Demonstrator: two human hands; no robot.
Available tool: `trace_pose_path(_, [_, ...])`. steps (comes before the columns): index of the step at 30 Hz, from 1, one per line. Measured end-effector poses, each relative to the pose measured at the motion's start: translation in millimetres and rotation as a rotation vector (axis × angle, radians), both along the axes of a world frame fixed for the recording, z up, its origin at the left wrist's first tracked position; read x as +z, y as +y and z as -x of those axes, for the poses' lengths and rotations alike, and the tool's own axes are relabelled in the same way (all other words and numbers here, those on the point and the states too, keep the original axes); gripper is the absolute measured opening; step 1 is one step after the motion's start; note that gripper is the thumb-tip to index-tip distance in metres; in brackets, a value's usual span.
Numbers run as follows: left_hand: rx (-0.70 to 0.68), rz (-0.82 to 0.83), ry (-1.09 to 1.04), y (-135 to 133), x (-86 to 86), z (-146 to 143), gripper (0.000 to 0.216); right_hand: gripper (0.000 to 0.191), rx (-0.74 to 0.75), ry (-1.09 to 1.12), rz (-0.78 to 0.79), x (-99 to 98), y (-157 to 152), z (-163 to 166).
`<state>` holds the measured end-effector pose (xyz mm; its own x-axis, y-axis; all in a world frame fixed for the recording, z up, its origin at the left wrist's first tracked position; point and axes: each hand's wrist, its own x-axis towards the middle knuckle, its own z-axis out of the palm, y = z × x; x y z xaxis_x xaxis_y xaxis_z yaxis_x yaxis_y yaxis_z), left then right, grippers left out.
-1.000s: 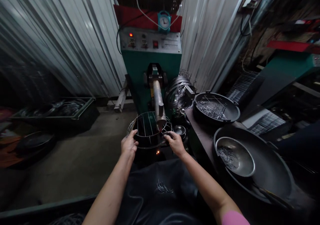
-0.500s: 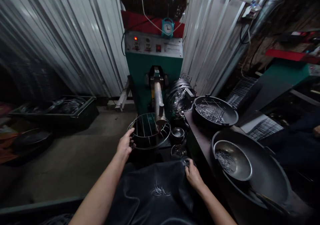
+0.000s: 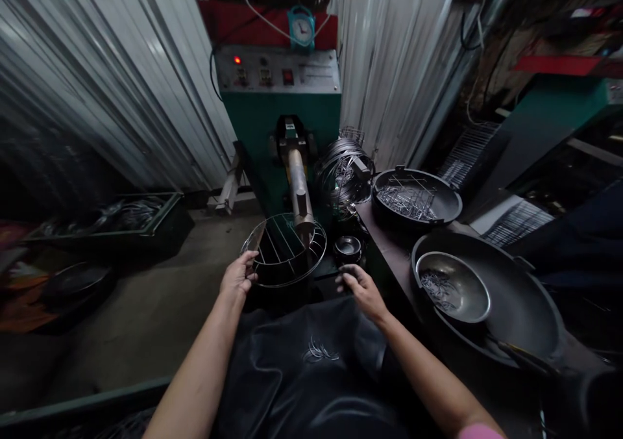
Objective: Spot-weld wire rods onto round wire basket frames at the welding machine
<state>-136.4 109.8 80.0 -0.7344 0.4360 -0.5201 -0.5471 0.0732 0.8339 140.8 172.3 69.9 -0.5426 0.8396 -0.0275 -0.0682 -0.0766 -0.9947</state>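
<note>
Metal wire frame [image 3: 275, 245] pinched by left hand [image 3: 237, 275], right hand [image 3: 363, 291] curled, apart.

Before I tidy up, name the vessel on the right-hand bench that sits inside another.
The shiny metal bowl holding short wire bits: it sits inside the large dark pan, while the black pan farther back is not nested.

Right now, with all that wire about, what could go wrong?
The left hand grips the round wire frame by just one side, so the frame might tip or slip. The machine's metal arm reaches down close to the frame, so a hand straying under its end could perhaps get pinched. The loose bent wires on the dark lap covering might slide off if it shifts.
</note>
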Motion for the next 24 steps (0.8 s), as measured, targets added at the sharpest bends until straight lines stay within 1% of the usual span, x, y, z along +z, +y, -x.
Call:
trace_pose_path(2, [0.045,-0.024,0.016,-3.4,0.2,-6.9,0.033,0.023,0.037,0.069,-0.053,13.6,-3.6,28.7])
trace_pose_path(3, [0.062,-0.04,0.023,-4.9,0.5,-9.9,0.035,0.021,0.054,0.07,-0.096,15.8,-4.6,41.6])
trace_pose_path(5, [0.092,-0.068,0.042,-7.5,1.1,-15.0,0.038,0.017,0.077,0.011,-0.196,12.4,-4.6,61.1])
trace_pose_path(7, [0.097,-0.096,0.076,-9.4,1.7,-18.7,0.04,0.014,0.084,-0.083,-0.268,3.9,-2.4,70.9])
trace_pose_path(9, [0.077,-0.116,0.108,-10.5,2.4,-21.6,0.04,0.013,0.075,-0.151,-0.299,-3.6,0.4,73.0])
trace_pose_path(11, [0.052,-0.137,0.127,-10.4,3.0,-23.7,0.039,0.013,0.064,-0.183,-0.303,-6.6,2.7,71.4])
trace_pose_path(16, [0.049,-0.158,0.15,-5.8,2.1,-25.7,0.038,0.015,0.066,-0.162,-0.271,-2.8,6.0,68.8])
trace_pose_path(24, [0.06,-0.099,0.152,1.7,3.6,-26.7,0.036,0.015,0.042,-0.154,-0.252,-4.2,14.1,70.0])
